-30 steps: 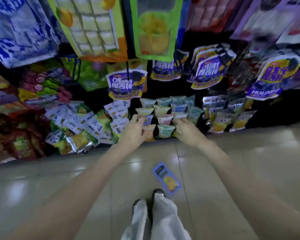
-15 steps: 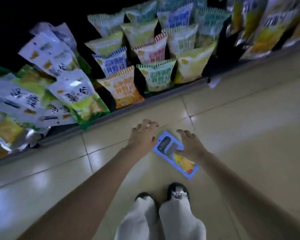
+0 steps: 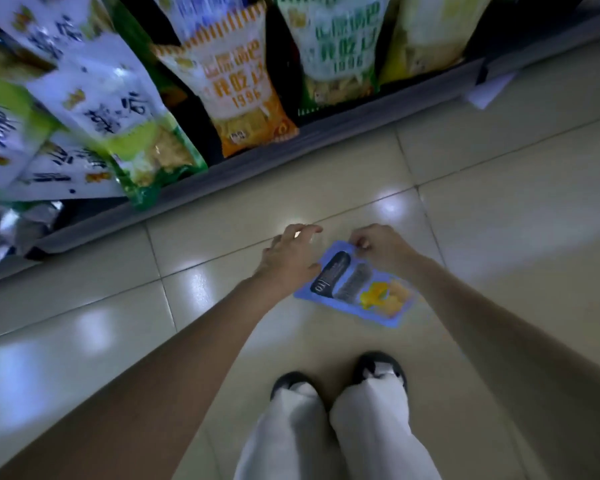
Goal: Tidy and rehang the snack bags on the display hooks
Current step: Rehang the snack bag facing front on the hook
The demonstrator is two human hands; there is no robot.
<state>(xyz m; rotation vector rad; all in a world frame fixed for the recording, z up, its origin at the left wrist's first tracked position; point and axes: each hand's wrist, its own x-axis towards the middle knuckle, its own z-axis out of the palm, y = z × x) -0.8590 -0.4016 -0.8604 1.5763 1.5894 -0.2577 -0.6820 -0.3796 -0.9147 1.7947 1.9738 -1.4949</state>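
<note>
A blue snack bag point(image 3: 355, 287) lies flat on the shiny tile floor point(image 3: 499, 202), just in front of the person's two black shoes point(image 3: 378, 367). Its long side runs at a slant, from its top end by the hands down toward the right. The end near the hands points toward the shelf. The right hand point(image 3: 381, 249) has its fingers point(image 3: 361, 242) curled and pinches the top edge of the bag. The left hand point(image 3: 288, 258) rests just beside the bag's left edge, fingers loose and a bit spread, holding nothing. More snack bags point(image 3: 236, 81) hang low on the rack above the dark shelf edge point(image 3: 326, 131).
</note>
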